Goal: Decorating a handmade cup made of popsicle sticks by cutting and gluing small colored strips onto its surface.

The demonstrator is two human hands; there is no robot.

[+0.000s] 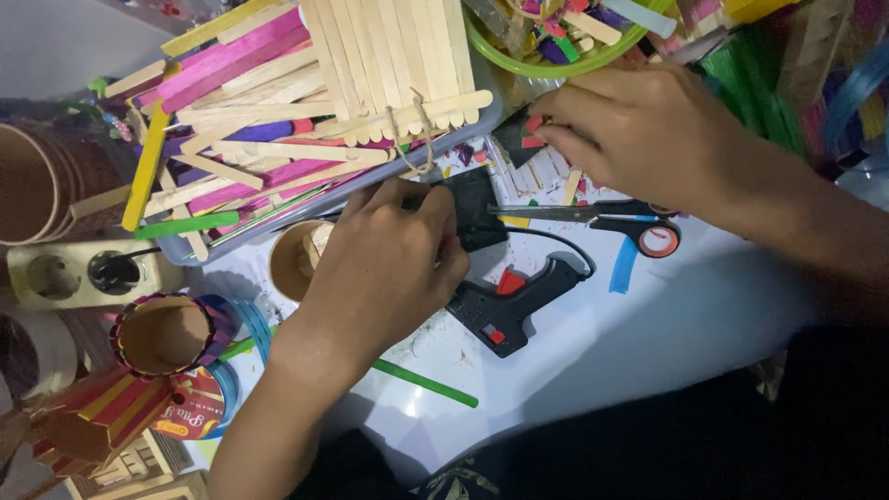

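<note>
- Centrally, left hand (384,264) clamped on a flat black piece (474,206), fingers curled over its near edge.
- Up right, right hand (639,130) pinched together on small red and green bits (532,130) beside the green bowl (556,67).
- Between the hands: scissors (602,218) lying open, black glue gun (509,301) just below, cord looping.
- Crowded upper left: tray (278,218) heaped with smooth wooden and coloured craft sticks (269,111).
- Bare white table (648,343) at lower right, only open room; green stick (426,382) near its front edge.
- Left edge: cardboard tubes (167,333), socket strip (83,273).
</note>
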